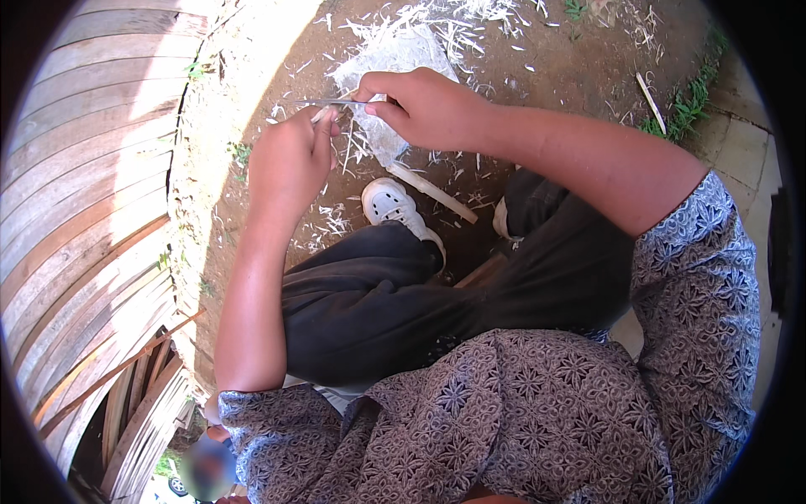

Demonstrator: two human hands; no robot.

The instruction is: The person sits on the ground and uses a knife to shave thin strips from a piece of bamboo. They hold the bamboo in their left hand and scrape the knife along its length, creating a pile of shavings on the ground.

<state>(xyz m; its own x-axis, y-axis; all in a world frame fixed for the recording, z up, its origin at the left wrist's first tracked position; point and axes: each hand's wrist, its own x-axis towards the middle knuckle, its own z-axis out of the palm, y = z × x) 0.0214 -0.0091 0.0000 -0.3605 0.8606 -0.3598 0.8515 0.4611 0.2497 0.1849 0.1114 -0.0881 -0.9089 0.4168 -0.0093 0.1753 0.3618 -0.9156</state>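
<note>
Out in front of me, my right hand (pixel 430 107) is closed round a knife, its handle hidden in the fist. The thin knife blade (pixel 336 102) points left across a pale wooden stick (pixel 320 114). My left hand (pixel 294 158) pinches that stick between thumb and fingers, close to the blade. Most of the stick is covered by the hand. Below the hands, a thin whitish sheet (pixel 399 60) lies on the ground among many pale wood shavings (pixel 478 32). A longer pale wood strip (pixel 434 192) rests near my white clog (pixel 392 204).
Long stacked planks (pixel 84 160) line the left side. A thin stick (pixel 651 102) lies on the dirt at the right, near grass (pixel 684 105) and paving tiles (pixel 743 155). My dark trousered legs (pixel 403 311) are bent below my arms. Another person (pixel 208 466) is partly visible at lower left.
</note>
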